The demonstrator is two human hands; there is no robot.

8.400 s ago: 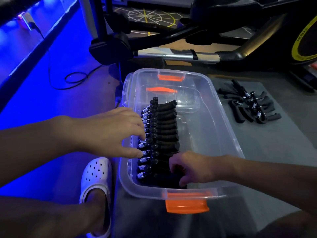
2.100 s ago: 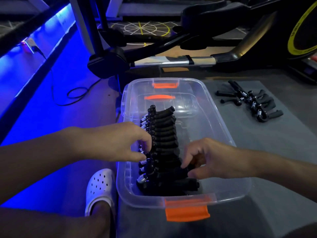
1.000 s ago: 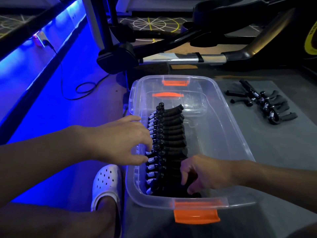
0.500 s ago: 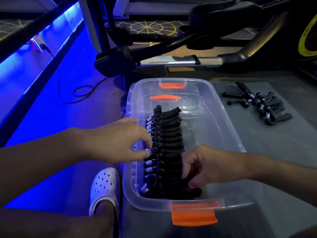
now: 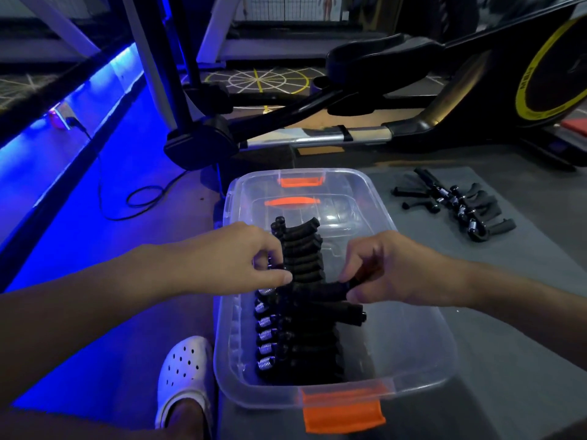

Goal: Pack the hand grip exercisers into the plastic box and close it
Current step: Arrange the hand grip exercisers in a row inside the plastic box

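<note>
One black hand grip exerciser [image 5: 320, 289] was pinched at its foam handle by the grip of the right hand [image 5: 389, 268], thumb beneath and fingers curled over, and was held raised across the packed row [image 5: 298, 315]. The left hand [image 5: 235, 262] was set over the left edge of that row, its fingers bent narrowly onto the spring ends; whether anything was actually gripped there cannot be told.

The row of exercisers was laid along the left half of the clear plastic box [image 5: 444, 360], coils toward the left wall, handles toward the centre. The right half of the box floor was left bare, so open room was kept between the handle tips and the right wall. An orange latch [image 5: 343, 414] was seen at the near rim, another [image 5: 300, 181] at the far rim.

Well apart, on the grey mat [image 5: 524, 296] to the right, a small pile of loose exercisers [image 5: 460, 208] was left. A white clog [image 5: 184, 376] was placed just beside the box's left near corner. An exercise machine [image 5: 365, 131] was stood beyond the far rim.
</note>
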